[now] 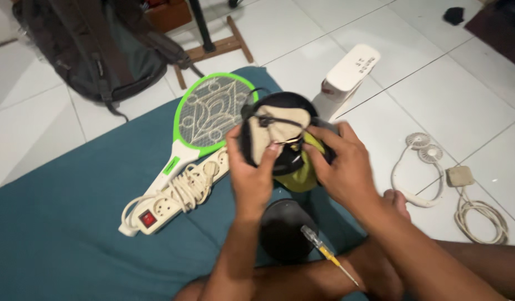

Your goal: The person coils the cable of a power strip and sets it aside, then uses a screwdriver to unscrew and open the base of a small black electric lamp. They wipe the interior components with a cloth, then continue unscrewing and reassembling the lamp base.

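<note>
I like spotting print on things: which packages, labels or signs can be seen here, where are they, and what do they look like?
White box: on the floor tiles beyond the hands, long and rectangular, dark print on its top face.
Label: small green patch on the white handle of the green racket.

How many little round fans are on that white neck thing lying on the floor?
2: both fan heads sit side by side at one end of the neck fan, on the white tiles right of the right hand.
</note>
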`<state>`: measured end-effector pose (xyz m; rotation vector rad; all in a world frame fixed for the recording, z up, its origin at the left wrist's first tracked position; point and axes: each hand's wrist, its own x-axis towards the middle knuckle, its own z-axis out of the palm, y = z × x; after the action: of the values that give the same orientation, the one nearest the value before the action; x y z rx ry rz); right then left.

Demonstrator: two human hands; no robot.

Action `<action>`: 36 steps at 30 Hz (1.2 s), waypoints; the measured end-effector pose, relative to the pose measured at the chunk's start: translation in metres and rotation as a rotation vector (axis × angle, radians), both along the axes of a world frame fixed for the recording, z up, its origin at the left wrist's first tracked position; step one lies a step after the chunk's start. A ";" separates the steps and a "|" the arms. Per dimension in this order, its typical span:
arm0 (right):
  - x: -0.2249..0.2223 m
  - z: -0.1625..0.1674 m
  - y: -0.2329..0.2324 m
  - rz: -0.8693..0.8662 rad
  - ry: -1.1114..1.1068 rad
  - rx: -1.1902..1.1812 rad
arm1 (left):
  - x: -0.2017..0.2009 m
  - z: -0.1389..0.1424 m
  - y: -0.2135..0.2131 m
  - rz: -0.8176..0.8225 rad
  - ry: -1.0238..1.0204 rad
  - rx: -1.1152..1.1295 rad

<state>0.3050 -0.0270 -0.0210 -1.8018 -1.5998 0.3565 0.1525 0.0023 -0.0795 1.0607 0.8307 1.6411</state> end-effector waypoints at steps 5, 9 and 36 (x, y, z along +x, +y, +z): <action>0.025 -0.025 -0.022 0.240 -0.006 -0.361 | 0.014 -0.013 -0.007 -0.041 0.038 0.050; 0.050 -0.014 -0.029 0.262 0.883 -0.548 | 0.006 -0.017 -0.003 -0.051 0.028 0.079; 0.002 -0.037 -0.031 0.414 0.945 -0.474 | 0.011 -0.018 -0.006 -0.254 -0.305 0.030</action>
<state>0.3074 -0.0579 -0.0583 -1.2247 -1.1978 1.6114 0.1632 -0.0035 -0.0977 0.8678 0.4530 1.5512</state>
